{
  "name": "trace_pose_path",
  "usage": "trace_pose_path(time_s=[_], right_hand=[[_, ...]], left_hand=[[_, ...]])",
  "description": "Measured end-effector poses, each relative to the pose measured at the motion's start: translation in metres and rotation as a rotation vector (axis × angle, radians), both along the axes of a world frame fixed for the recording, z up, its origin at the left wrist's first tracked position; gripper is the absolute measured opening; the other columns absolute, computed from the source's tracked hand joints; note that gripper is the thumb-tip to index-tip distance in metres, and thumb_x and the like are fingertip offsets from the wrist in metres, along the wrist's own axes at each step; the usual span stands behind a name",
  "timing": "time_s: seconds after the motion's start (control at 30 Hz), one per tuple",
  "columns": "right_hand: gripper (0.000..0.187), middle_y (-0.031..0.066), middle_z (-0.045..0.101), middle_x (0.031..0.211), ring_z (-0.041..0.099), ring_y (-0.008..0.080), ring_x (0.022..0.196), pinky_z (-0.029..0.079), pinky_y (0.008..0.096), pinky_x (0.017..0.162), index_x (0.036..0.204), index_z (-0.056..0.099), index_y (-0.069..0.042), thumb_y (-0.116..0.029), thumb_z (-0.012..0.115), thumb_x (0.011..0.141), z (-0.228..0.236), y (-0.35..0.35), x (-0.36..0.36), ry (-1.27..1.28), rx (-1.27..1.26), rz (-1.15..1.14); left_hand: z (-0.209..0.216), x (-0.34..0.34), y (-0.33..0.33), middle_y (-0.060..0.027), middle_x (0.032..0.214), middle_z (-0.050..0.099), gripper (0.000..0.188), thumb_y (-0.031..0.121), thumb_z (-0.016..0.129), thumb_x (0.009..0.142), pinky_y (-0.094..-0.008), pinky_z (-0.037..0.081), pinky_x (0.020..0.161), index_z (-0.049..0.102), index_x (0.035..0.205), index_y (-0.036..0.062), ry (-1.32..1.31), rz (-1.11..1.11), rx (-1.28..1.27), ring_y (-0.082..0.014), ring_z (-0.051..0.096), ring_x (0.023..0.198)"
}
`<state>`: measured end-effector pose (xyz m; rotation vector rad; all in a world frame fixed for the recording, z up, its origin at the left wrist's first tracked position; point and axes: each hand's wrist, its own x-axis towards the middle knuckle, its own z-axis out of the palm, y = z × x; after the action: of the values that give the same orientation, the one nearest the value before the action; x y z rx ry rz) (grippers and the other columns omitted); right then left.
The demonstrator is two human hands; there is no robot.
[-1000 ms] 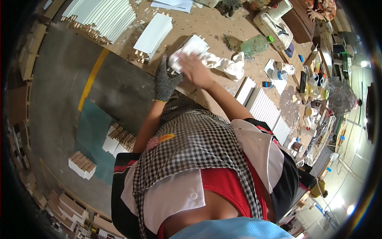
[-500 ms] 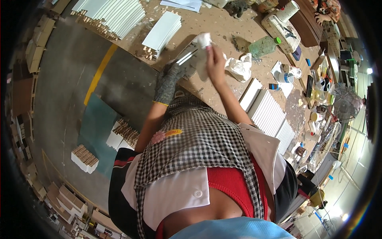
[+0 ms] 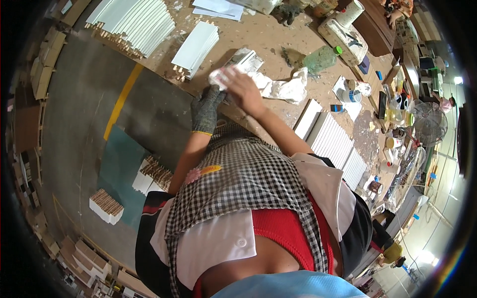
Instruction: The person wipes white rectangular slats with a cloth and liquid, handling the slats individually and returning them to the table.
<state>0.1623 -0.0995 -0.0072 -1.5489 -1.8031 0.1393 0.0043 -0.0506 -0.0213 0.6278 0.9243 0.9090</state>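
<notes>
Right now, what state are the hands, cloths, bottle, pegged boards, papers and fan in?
Left hand: gloved, fingers partly hidden
Right hand: bare, holding a bunched cloth
Loose cloth: crumpled
Green bottle: capped
Pegged boards: stacked
Papers: overlapping
Fan: spinning or still, cannot tell

- The right hand [image 3: 243, 89], a little blurred, and the white cloth [image 3: 218, 78] beneath it hide one end of the white piece [image 3: 247, 59] near the worktop's [image 3: 268, 37] front edge.
- The gloved left hand's [image 3: 204, 107] fingertips disappear under there too; I can't make out their grip.
- Along the front edge, the big stack of white slats [image 3: 131, 25] is cut off at the top.
- A sleeve [image 3: 323, 191] covers part of the white boards [image 3: 338, 136].
- Toward the far edge, a co-worker's hand [image 3: 395, 19] shows, body cut off.
</notes>
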Motion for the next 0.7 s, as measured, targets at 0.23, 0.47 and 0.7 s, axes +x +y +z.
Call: trace_pose_path(time_s=[0.23, 0.47, 0.7], right_hand=[[0.025, 0.0205, 0.071, 0.101, 0.067, 0.0417, 0.086, 0.053, 0.0455, 0.076, 0.116, 0.066, -0.004, -0.013, 0.059, 0.094, -0.045, 0.012, 0.153, 0.134, -0.267, -0.542], [0.038, 0.0151, 0.076, 0.101, 0.071, 0.0345, 0.090, 0.054, 0.0381, 0.084, 0.111, 0.078, -0.016, -0.048, 0.069, 0.094, 0.029, -0.087, 0.161, 0.316, -0.629, -0.452], [0.073, 0.0266, 0.070, 0.116, 0.067, 0.0399, 0.113, 0.054, 0.0480, 0.094, 0.130, 0.058, 0.002, -0.059, 0.067, 0.090, -0.050, -0.209, 0.297, -0.024, -0.923, -1.545]], left_hand=[[0.004, 0.005, -0.006, -0.0131, 0.108, 0.067, 0.035, 0.014, 0.071, 0.096, -0.0346, 0.061, 0.084, 0.062, 0.122, -0.0076, -0.131, -0.083, -0.104, -0.0235, 0.069, 0.096], [0.013, -0.010, 0.006, -0.0133, 0.123, 0.062, 0.042, 0.009, 0.078, 0.087, -0.0371, 0.052, 0.095, 0.063, 0.125, -0.0017, 0.511, -0.305, 0.755, -0.0246, 0.061, 0.110], [0.007, -0.006, 0.027, -0.0142, 0.136, 0.056, 0.053, 0.007, 0.085, 0.077, -0.0451, 0.042, 0.110, 0.065, 0.126, 0.0072, 0.839, -0.323, 1.103, -0.0329, 0.053, 0.127]])
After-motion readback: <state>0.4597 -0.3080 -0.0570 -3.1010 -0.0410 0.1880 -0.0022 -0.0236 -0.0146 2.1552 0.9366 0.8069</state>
